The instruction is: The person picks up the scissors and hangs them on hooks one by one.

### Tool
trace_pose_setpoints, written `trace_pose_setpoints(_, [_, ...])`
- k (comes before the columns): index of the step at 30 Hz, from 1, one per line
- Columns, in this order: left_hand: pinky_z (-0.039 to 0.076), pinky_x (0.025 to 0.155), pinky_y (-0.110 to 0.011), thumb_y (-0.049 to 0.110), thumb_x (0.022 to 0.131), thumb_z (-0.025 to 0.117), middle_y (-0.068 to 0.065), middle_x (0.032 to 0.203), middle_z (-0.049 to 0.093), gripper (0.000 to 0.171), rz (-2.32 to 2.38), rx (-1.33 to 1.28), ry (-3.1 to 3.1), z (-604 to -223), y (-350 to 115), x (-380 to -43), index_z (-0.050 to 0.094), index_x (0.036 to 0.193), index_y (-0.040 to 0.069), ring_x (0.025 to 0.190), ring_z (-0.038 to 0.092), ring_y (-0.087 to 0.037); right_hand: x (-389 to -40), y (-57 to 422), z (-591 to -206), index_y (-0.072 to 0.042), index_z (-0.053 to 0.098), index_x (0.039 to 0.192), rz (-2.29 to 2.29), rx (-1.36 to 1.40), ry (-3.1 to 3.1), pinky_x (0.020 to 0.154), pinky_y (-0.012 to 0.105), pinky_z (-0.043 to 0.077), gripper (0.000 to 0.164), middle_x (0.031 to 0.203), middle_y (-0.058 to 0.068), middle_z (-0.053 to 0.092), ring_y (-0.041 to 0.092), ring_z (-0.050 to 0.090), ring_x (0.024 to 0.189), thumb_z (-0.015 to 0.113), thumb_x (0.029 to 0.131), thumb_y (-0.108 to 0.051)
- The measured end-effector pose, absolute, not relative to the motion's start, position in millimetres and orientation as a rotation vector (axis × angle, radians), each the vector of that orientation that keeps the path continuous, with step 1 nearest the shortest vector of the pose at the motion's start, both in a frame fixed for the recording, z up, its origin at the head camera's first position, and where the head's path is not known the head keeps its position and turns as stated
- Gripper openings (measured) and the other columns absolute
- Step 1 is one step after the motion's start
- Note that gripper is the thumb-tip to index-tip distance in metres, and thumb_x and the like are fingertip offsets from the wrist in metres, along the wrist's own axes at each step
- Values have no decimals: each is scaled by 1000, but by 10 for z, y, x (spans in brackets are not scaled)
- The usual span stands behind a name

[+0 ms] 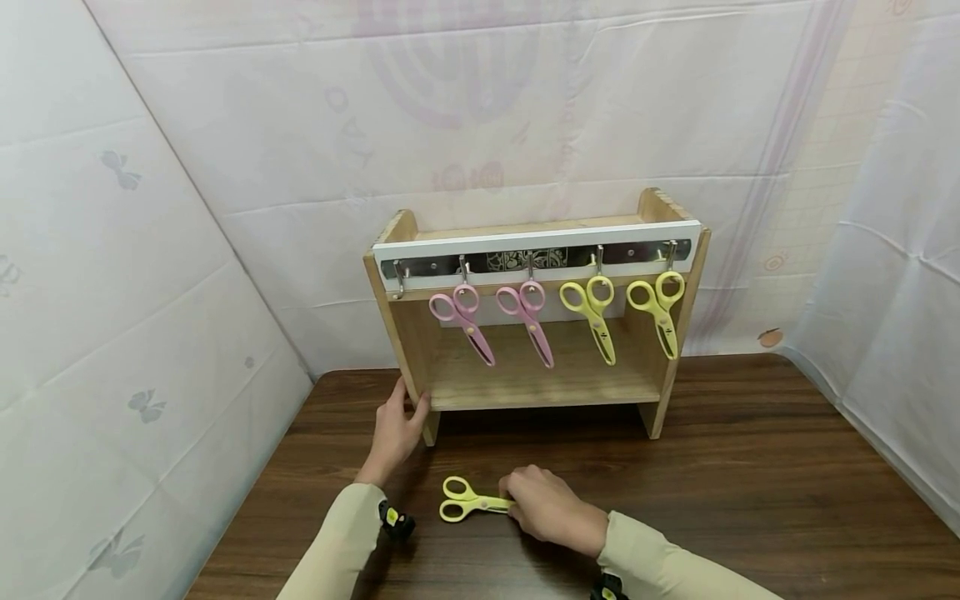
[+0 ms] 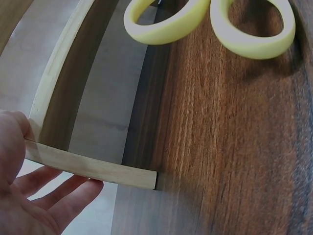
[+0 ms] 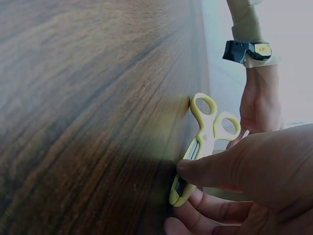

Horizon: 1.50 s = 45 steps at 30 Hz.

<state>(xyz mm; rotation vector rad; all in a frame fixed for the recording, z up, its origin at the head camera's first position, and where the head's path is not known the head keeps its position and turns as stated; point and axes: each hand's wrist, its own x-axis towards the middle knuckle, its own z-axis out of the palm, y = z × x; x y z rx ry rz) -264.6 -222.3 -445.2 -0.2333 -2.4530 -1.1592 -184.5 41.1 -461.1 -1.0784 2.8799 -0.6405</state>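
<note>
Just above the table, a pair of yellow scissors (image 1: 472, 502) has its handle loops toward the left. My right hand (image 1: 551, 507) pinches it by the blade end, with the thumb (image 3: 205, 171) across the blades in the right wrist view. My left hand (image 1: 396, 429) grips the lower left side panel (image 2: 93, 165) of a wooden shelf (image 1: 547, 398), fingers on its outer side. From the hooks on the shelf's front rail hang two pink scissors (image 1: 469, 327) (image 1: 530, 325) and two yellow scissors (image 1: 592, 317) (image 1: 660, 312).
The white rail (image 1: 532, 243) carries a metal strip with several hooks; the leftmost hook (image 1: 398, 279) holds nothing. The shelf stands at the back of the dark wooden table (image 1: 750, 467). Pale cloth walls (image 1: 225, 317) enclose the table's back and sides.
</note>
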Motion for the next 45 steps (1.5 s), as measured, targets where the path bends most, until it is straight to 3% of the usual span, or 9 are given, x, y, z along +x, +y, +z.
trace_pose_setpoints(7, [63,73,-47,21,106,58,-21,122,68,43,-1173,-243,-2459,-4449,-2231,-2648,49,146,6,106,68,-37,-1886,440,-4536,-12,76,97,-652,-1105,2835,50,20,45,12,90,1,72,3,57,65,78,89,-3])
trace_pose_setpoints(12, [63,73,-46,20,106,59,-20,121,68,43,-1178,-246,-2451,-4462,-2238,-2650,50,146,6,105,69,-36,-1935,482,-4370,-10,77,97,-643,-1135,2863,48,20,44,11,89,1,72,3,55,62,78,89,-2])
trace_pose_setpoints(21, [63,74,-47,20,106,60,-20,120,69,44,-1179,-249,-2443,-4456,-2237,-2654,49,147,6,105,69,-36,-2027,545,-4037,-11,76,92,-650,-1209,2969,54,20,49,8,84,-2,67,9,63,69,79,89,-4])
trace_pose_setpoints(28, [62,75,-47,21,106,59,-20,121,68,44,-1179,-243,-2450,-4469,-2236,-2650,49,147,6,106,69,-36,-2052,536,-3777,-13,75,91,-648,-1237,3049,52,22,46,8,82,-5,68,6,60,66,77,91,-5])
trace_pose_setpoints(38, [58,75,-48,9,101,65,-19,106,71,41,-1099,-249,-2473,-4457,-2239,-2629,51,139,2,95,70,-35,-2032,419,-3408,-16,73,90,-806,-1328,3147,59,27,49,9,82,-7,62,9,59,71,80,90,-11])
trace_pose_setpoints(41, [56,75,-47,13,102,65,-15,100,70,31,-1076,-244,-2468,-4460,-2235,-2630,56,130,4,91,68,-32,-2043,351,-3328,-14,76,94,-960,-1329,3135,62,26,53,9,85,-5,66,9,62,74,81,89,-9])
trace_pose_setpoints(45, [59,78,-49,18,104,63,-16,107,71,26,-1098,-247,-2438,-4473,-2233,-2635,58,127,7,97,70,-34,-2077,258,-3254,-11,77,97,-1176,-1319,3107,65,24,55,11,86,-3,69,8,65,75,82,88,-6])
